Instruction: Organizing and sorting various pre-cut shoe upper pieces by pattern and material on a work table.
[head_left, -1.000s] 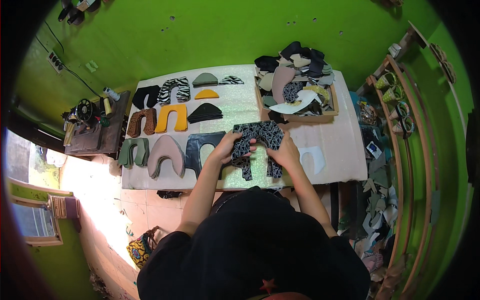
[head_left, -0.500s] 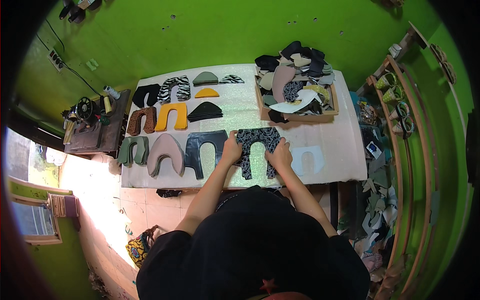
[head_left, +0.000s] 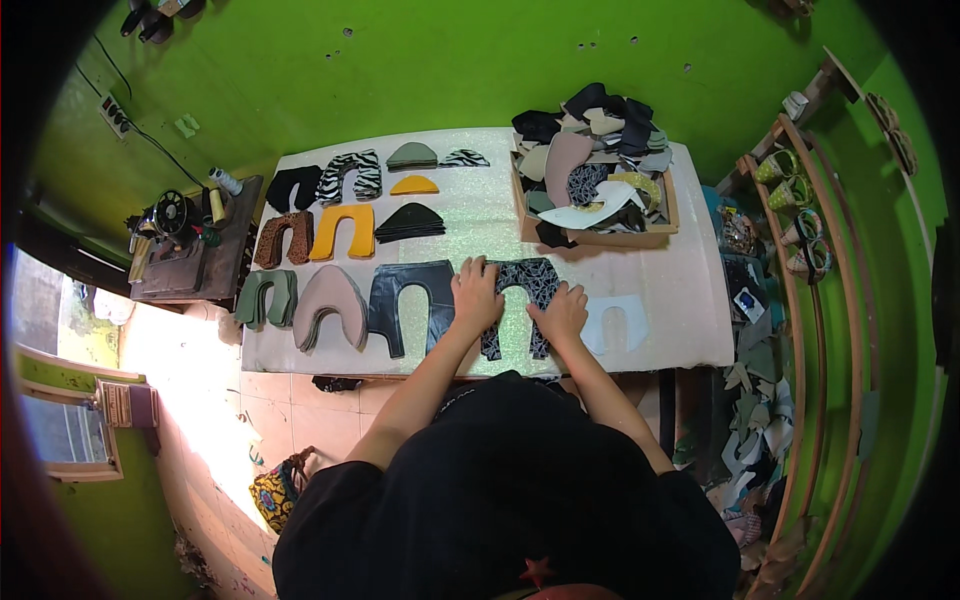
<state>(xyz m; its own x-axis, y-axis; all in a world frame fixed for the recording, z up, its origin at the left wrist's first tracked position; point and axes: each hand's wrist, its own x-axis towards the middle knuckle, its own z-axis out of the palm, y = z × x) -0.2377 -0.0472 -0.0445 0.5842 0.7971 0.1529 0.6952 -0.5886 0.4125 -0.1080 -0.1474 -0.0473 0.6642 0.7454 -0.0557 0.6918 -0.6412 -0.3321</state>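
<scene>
A U-shaped cut piece of black fabric with a pale line pattern (head_left: 540, 279) lies flat on the white-covered table (head_left: 690, 300), its two legs toward me. My left hand (head_left: 477, 297) rests open over its left leg, with the fingers laid on the material. On the right leg, my right hand (head_left: 560, 314) is spread, fingertips touching the surface. Just left of my left hand is a plain dark U-shaped piece (head_left: 386, 310). Beyond my right hand lies a white U-shaped piece (head_left: 632, 322).
Farther left sit stacks of U-shaped pieces: pink (head_left: 330, 287), green (head_left: 256, 298), yellow (head_left: 347, 217), brown spotted (head_left: 272, 240) and zebra-striped (head_left: 365, 175). A box of scraps (head_left: 640, 238) stands at the back right. A sewing machine (head_left: 172, 220) is left; a wooden shoe rack (head_left: 800, 400) is right.
My left hand has shifted slightly right, from the piece's left edge onto its top. My right hand has moved a little down its right leg, and both hands have loosened from its edges.
</scene>
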